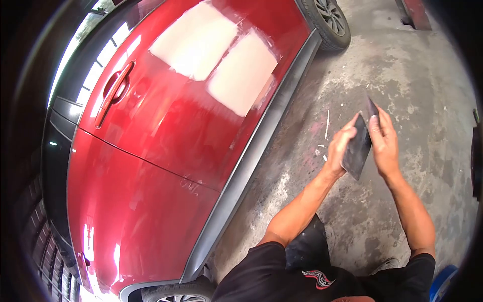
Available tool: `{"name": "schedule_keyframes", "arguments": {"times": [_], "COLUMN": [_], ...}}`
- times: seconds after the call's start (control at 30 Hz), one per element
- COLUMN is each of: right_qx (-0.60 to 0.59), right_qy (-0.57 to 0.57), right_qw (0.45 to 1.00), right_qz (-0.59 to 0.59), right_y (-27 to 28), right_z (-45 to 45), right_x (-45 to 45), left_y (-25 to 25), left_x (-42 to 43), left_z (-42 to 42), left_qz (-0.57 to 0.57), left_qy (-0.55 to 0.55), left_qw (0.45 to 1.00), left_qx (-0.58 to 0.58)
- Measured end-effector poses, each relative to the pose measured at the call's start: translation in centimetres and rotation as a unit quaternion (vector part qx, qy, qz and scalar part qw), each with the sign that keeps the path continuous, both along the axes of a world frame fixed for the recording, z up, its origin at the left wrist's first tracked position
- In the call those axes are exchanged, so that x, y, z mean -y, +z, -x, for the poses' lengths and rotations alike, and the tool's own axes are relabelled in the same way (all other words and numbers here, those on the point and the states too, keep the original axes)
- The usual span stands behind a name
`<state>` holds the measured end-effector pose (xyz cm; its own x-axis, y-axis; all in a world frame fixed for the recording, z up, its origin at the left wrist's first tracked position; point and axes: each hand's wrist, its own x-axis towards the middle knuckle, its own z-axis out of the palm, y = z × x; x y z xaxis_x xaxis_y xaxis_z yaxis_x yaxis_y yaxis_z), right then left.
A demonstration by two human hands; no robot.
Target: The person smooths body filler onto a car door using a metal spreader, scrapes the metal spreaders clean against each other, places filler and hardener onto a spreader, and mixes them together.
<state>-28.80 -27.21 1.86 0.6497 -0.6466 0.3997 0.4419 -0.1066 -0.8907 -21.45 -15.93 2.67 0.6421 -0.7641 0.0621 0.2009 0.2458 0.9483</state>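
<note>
My left hand (338, 151) is closed on a flat, dark grey rectangular sheet (357, 148) that looks like sandpaper. The sheet is tilted, its broad face turned toward my right hand. Close beside it, my right hand (385, 146) grips a thin dark piece (372, 107) that sticks up past its fingers, seen nearly edge-on. Whether the two pieces are joined I cannot tell. Both hands are held in front of me over the floor, apart from the car. On the red car door (166, 108) lie two pale filler patches (198, 40) (243, 73) with smeared edges.
The red car fills the left side, with a door handle (114, 93), a grey sill (241, 176) and a wheel (329, 22) at the far end. White scraps (328, 124) lie on the stained concrete floor (427, 166). A blue object (444, 283) is at lower right.
</note>
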Motion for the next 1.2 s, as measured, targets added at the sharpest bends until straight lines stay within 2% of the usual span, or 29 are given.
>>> {"name": "schedule_keyframes", "arguments": {"times": [0.07,0.13,0.17,0.23,0.27,0.33,0.37,0.43,0.47,0.5,0.53,0.57,0.6,0.67,0.73,0.8,0.83,0.87,0.93,1.0,1.07,1.1,1.13,1.17,1.2], "right_qx": [-0.01,-0.015,-0.015,0.053,0.052,0.059,0.061,0.058,0.059,0.042,0.022,0.062,0.061,0.082,0.098,0.077,0.079,0.079,0.083,0.087,0.05,0.05,0.016,-0.019,0.001], "right_qy": [-0.036,0.003,-0.065,-0.034,-0.036,-0.003,-0.006,-0.037,-0.039,-0.038,-0.037,0.006,0.004,0.078,0.064,-0.012,-0.008,-0.008,-0.084,-0.087,-0.147,-0.142,-0.136,-0.124,-0.084], "right_qw": [0.999,0.997,0.998,0.98,0.98,0.966,0.967,0.986,0.986,0.985,0.983,0.965,0.966,0.956,0.956,0.968,0.979,0.978,0.977,0.982,0.986,0.987,0.99,0.992,0.996], "right_qz": [0.006,-0.079,0.007,0.188,0.186,0.252,0.248,0.154,0.153,0.165,0.179,0.253,0.251,0.271,0.27,0.238,0.19,0.192,0.178,0.141,0.061,0.061,0.022,-0.017,-0.036], "right_y": [-0.5,-0.4,-0.2,0.3,0.3,0.0,-0.2,-0.2,0.1,0.7,0.8,-0.1,-0.3,-0.3,-0.2,1.1,1.6,1.7,1.7,1.9,2.4,1.9,0.7,-0.3,-0.8], "right_z": [0.9,2.0,2.4,3.6,3.8,3.8,3.2,2.0,2.2,2.8,3.2,3.9,4.4,4.9,3.7,2.9,2.5,2.3,1.6,0.9,0.2,-0.2,-0.9,-1.4,-1.1], "right_x": [2.3,4.1,3.3,0.1,-1.6,-4.3,-4.3,-3.7,-3.6,-3.3,-3.1,-3.5,-4.1,-5.5,-4.6,-3.8,-3.5,-3.4,-3.5,-3.2,-2.4,-1.4,0.2,1.1,1.1], "left_y": [0.7,1.6,1.4,-0.8,-3.2,0.1,-0.7,0.1,0.5,0.5,0.6,1.3,2.3,2.4,1.7,0.4,0.3,0.2,0.3,0.0,0.2,-0.6,-0.2,0.8,1.5], "left_x": [-0.4,-1.0,-1.0,-0.2,0.4,1.6,1.8,1.4,1.1,1.0,0.9,0.2,-0.3,-0.6,-0.5,-0.6,-0.1,0.4,0.9,0.6,1.3,1.3,1.6,1.7,1.5], "left_z": [-0.5,-2.1,-2.4,-3.0,-3.8,0.5,0.6,1.1,1.4,2.2,2.4,1.5,0.8,0.9,0.5,0.7,1.2,1.7,1.8,1.0,1.5,2.2,3.7,4.8,5.4], "left_qz": [0.056,0.101,0.102,0.126,0.138,0.092,0.103,0.11,0.126,0.068,0.049,0.072,0.096,0.093,0.097,0.095,0.095,0.094,0.072,0.066,0.04,0.006,-0.06,-0.082,-0.105], "left_qy": [0.086,0.093,0.093,0.03,0.034,0.141,0.159,0.093,0.054,0.083,0.081,0.048,0.016,0.018,0.017,-0.029,-0.01,0.01,0.016,-0.044,-0.014,-0.022,0.047,0.081,0.122], "left_qw": [0.993,0.986,0.986,0.988,0.985,0.982,0.981,0.99,0.991,0.988,0.983,0.994,0.995,0.994,0.993,0.995,0.995,0.995,0.996,0.996,0.992,0.99,0.938,0.921,0.901], "left_qx": [-0.065,-0.097,-0.093,-0.081,-0.097,-0.084,-0.041,0.005,0.009,0.11,0.156,0.059,-0.036,-0.048,-0.062,0.021,0.0,-0.018,0.051,0.035,0.116,0.141,0.338,0.372,0.402]}}
